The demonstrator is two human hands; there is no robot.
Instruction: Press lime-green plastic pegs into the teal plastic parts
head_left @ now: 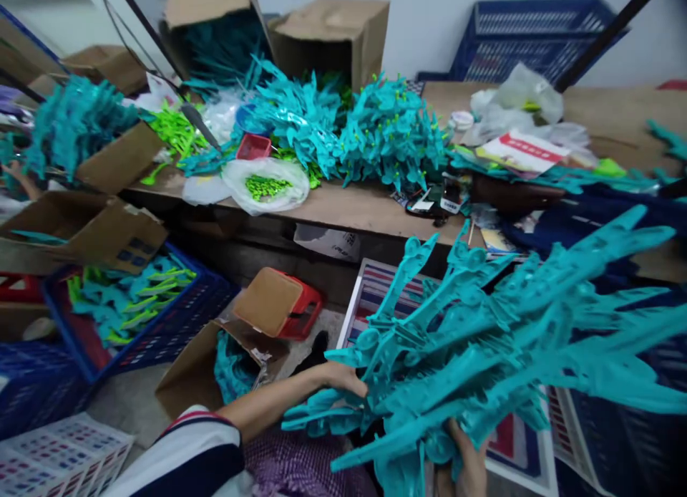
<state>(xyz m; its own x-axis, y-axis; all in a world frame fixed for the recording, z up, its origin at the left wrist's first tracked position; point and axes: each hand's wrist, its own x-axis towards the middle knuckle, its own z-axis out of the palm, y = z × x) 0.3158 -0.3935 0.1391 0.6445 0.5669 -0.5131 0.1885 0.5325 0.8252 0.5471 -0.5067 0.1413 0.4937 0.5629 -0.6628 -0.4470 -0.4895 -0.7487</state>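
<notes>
Holding a loose armful of teal plastic pieces [483,346], both hands in: left hand [340,379] closed on the left end, right hand [469,454] gripping from below, some fingers buried; pieces hang above the white-rimmed crate [548,447], on the near side of the workbench [359,207]. Long tips splay far to the right, beyond both palms. My judgement: spread support toward that overhang, squeeze evenly, hold it level, else outer pieces could slide out

Bundle of teal plastic pieces [472,346] — jumbled, tips mostly rightward
</notes>
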